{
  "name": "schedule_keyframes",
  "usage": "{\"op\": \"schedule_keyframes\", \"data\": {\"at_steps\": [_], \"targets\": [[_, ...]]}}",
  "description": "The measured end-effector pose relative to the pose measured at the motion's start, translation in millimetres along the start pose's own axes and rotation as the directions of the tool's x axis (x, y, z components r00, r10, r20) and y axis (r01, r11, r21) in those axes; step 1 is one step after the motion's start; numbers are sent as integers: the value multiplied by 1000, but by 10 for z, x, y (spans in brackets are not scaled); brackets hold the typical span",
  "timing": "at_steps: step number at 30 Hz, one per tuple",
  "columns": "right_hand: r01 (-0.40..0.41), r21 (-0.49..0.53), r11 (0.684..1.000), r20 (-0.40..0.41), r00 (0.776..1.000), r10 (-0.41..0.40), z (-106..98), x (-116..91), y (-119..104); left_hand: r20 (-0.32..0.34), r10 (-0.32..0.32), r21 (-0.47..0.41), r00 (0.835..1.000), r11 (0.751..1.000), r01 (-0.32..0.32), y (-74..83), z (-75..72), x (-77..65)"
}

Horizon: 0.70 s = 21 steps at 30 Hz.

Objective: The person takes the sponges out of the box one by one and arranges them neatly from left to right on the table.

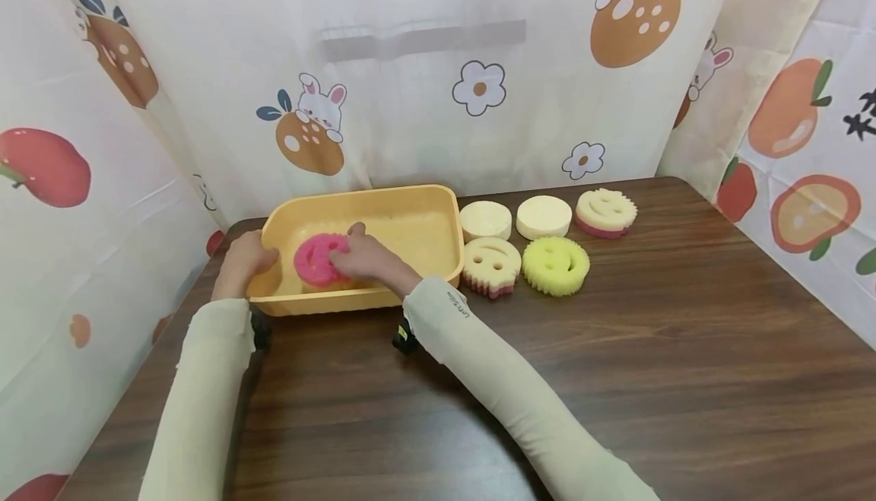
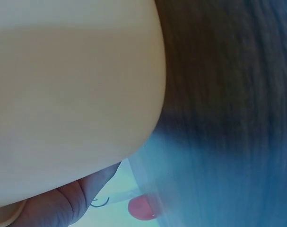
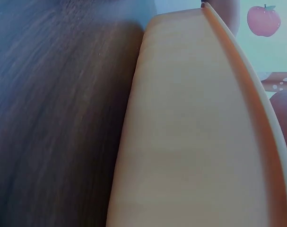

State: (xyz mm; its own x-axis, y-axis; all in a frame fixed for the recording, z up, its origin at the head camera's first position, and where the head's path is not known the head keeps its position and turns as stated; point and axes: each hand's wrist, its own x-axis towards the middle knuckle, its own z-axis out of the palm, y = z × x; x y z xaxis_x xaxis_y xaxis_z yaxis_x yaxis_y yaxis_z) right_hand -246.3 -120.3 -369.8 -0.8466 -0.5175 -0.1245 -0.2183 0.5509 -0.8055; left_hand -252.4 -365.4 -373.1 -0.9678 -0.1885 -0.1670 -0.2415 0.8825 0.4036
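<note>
A pale orange plastic basin (image 1: 383, 299) stands at the back left of the table. My left hand (image 1: 246, 261) grips its left rim, thumb side over the edge; the left wrist view shows that hand (image 2: 58, 205) against the basin's outer wall (image 2: 77, 94). Inside, toward the left end, a round pink smiley-face sponge (image 1: 311, 261) is pinched by my right hand (image 1: 369, 254), which reaches over the front rim. In the right wrist view the basin's long side (image 3: 195, 123) fills the middle, and only a bit of my right hand (image 3: 284, 118) shows.
Right of the basin are two cream round sponges (image 1: 486, 220) (image 1: 544, 217), a cream-and-pink smiley sponge (image 1: 606, 210), a cream-and-pink skull-like sponge (image 1: 491, 261) and a yellow smiley sponge (image 1: 556, 265). A printed curtain (image 1: 424, 121) hangs behind the brown wooden table (image 1: 684, 318).
</note>
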Motion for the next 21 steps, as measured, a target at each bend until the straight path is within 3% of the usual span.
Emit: {"op": "schedule_keyframes", "data": {"at_steps": [13, 21], "targets": [[60, -33, 998, -17, 998, -60, -196, -87, 34, -9, -9, 23, 1000, 1000, 9, -30, 14, 43], [50, -60, 997, -52, 997, -53, -318, -148, 59, 1, -10, 25, 1000, 1000, 10, -23, 10, 37]]}}
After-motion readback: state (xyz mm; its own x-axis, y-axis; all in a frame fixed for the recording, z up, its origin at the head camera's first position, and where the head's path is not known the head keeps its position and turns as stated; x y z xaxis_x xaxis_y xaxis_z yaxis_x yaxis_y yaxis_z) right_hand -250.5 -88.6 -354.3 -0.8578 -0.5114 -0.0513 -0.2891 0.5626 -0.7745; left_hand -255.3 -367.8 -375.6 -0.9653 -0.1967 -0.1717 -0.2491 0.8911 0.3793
